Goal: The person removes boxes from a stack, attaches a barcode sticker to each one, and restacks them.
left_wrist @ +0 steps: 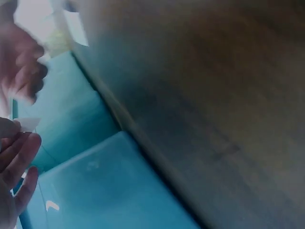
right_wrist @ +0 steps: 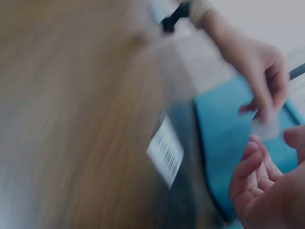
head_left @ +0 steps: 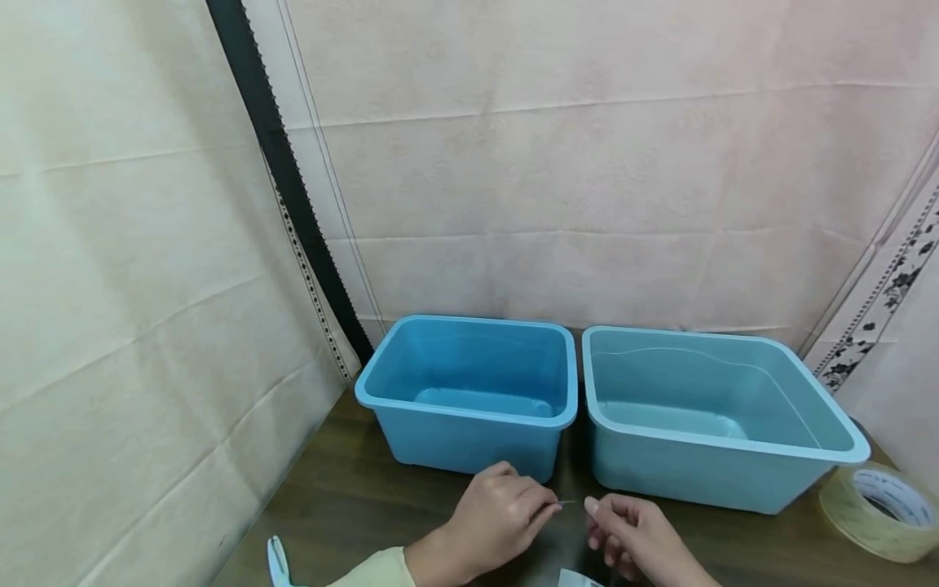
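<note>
My left hand [head_left: 495, 514] pinches a small, thin, whitish piece [left_wrist: 29, 125] between thumb and fingertips, in front of the bins. Edge-on in the head view, that piece is only a thin sliver; the right wrist view blurs it. Just to its right is my right hand [head_left: 638, 538], fingers loosely bent. Its thumb and fingertips stand apart near the piece in the right wrist view, with nothing visible held. Below the hands lies a white label with a barcode [right_wrist: 167, 152], cut off by the lower edge of the head view.
Behind the hands stand a blue bin [head_left: 469, 436] and a paler teal bin [head_left: 682, 469], side by side. A roll of clear tape [head_left: 880, 509] sits at the right. Part of a light blue tool [head_left: 277, 562] shows at lower left. Pale cloth walls [head_left: 587, 179] enclose the dark wooden table [head_left: 330, 497].
</note>
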`<state>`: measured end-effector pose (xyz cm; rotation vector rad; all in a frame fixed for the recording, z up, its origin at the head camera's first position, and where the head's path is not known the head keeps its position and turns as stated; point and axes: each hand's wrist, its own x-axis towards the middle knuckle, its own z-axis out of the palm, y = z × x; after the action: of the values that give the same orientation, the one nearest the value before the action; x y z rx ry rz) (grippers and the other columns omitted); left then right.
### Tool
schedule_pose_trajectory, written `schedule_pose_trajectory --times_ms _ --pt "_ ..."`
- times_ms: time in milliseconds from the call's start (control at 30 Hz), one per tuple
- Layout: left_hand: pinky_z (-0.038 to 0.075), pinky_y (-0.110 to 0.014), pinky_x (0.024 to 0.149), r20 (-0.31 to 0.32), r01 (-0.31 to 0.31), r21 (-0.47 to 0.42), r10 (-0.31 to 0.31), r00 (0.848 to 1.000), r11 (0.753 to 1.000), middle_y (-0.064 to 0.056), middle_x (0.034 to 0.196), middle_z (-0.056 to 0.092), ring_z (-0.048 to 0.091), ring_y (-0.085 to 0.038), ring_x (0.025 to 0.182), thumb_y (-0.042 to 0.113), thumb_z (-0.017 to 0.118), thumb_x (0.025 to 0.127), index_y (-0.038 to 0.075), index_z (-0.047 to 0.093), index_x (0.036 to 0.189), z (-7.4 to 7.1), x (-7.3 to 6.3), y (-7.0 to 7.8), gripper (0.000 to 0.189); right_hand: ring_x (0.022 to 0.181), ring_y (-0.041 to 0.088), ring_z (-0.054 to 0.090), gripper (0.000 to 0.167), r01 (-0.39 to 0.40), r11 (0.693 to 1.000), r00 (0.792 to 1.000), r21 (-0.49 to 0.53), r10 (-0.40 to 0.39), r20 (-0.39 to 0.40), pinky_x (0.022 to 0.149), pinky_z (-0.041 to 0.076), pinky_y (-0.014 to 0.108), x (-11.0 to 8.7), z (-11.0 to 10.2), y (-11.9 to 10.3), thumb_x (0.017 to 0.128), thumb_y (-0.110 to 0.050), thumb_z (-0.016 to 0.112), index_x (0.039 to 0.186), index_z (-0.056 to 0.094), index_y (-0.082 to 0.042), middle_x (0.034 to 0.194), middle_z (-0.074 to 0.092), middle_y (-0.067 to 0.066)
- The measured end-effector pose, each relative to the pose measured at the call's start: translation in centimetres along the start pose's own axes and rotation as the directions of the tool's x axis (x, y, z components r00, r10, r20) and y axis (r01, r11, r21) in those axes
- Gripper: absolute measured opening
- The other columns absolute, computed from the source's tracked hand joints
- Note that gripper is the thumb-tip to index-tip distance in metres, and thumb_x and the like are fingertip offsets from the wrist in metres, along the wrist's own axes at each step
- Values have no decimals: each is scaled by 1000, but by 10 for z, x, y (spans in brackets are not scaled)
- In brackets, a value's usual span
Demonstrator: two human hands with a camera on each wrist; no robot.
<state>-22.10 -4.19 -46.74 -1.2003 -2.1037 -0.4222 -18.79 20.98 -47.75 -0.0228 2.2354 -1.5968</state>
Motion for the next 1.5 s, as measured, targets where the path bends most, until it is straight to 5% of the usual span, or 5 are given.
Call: schedule_pose_trajectory --times_ms 567,833,1000,1200,1500 --pt "41 -23 71 -39 -229 265 247 968 937 14 82 73 63 0 67 20 65 104 25 75 88 11 -7 9 19 61 12 60 29 -113 985 993 131 116 -17 51 45 26 4 18 -16 103 -35 63 90 71 -10 78 69 -1" --pt "36 -11 63 38 125 -15 -124 991 992 15 84 75 60 5 66 56 71 97 25 77 100 3 -8 1 32 67 19 64 26 69 996 993 62 -63 -98 55 53 36 8 18 -15 105 -32 65 101 68 -6 83 70 3" --pt "50 -10 64 215 502 -377 -453 865 778 12 91 79 64 11 73 40 75 99 22 77 107 -3 -8 -7 20 67 17 64 26 222 966 961 -135 -240 -134 60 55 33 9 22 -21 102 -40 69 101 71 -14 85 70 9" --pt "58 -19 65 326 639 -575 -574 751 510 10 85 78 71 2 71 24 79 97 21 76 95 -12 -13 -15 5 68 9 62 13 246 932 919 -266 -312 -243 63 52 25 20 37 -38 96 -32 78 91 73 -22 81 71 -3" --pt "58 -23 61 257 675 -558 -673 694 483 -4 85 81 74 -7 67 24 79 97 20 77 95 -28 -27 -33 5 65 15 70 10 319 929 858 -186 -367 -359 60 55 25 47 73 -57 93 -21 83 89 74 -20 77 74 -1"
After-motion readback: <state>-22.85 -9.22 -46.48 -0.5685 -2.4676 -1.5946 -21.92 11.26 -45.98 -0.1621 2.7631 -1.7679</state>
